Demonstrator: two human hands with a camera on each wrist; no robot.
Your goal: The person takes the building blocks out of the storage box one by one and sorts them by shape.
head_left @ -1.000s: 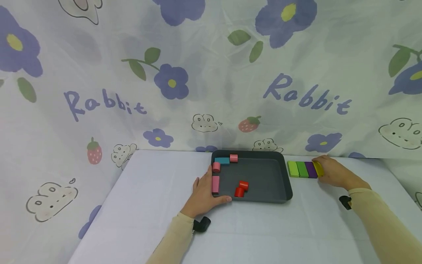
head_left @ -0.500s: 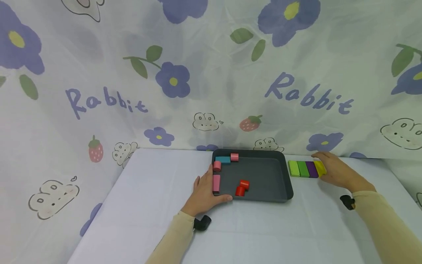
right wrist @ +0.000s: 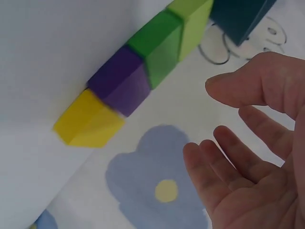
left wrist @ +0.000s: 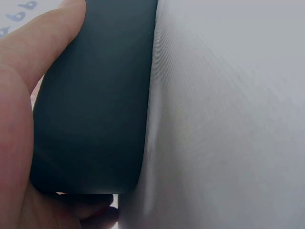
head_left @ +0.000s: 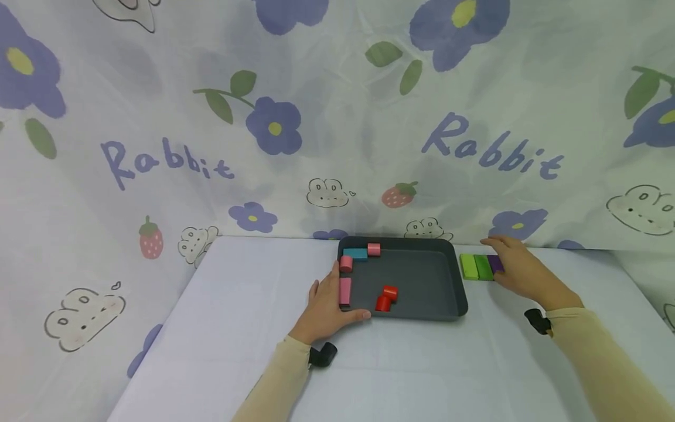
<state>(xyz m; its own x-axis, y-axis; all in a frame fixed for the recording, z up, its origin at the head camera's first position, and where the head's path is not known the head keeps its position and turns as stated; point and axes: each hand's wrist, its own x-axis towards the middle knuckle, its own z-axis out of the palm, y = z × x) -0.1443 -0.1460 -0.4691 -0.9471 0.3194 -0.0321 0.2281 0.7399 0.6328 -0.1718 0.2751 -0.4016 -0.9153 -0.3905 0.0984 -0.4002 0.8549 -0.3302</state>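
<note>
My left hand (head_left: 325, 308) rests spread around the near left corner of a dark grey tray (head_left: 416, 287), thumb along the front rim and fingers along the left wall. In the left wrist view, the tray's outer wall (left wrist: 95, 109) fills the space beside the thumb. My right hand (head_left: 522, 271) hovers over the right end of a row of blocks, holding nothing, its fingers apart. That row runs light green block (head_left: 468, 266), green block (head_left: 483, 268), purple block (right wrist: 119, 78), yellow block (right wrist: 86, 121). The head view hides the yellow one behind the hand.
Inside the tray are a blue block (head_left: 355, 254), pink cylinders (head_left: 374, 249), a pink block (head_left: 345, 289) along the left wall and two red cylinders (head_left: 383, 303) near the front. A printed cloth (head_left: 327, 135) hangs behind the white table (head_left: 401, 369).
My right hand has left the yellow block at the row's right end and shifted left above the row. The left hand keeps its place on the tray.
</note>
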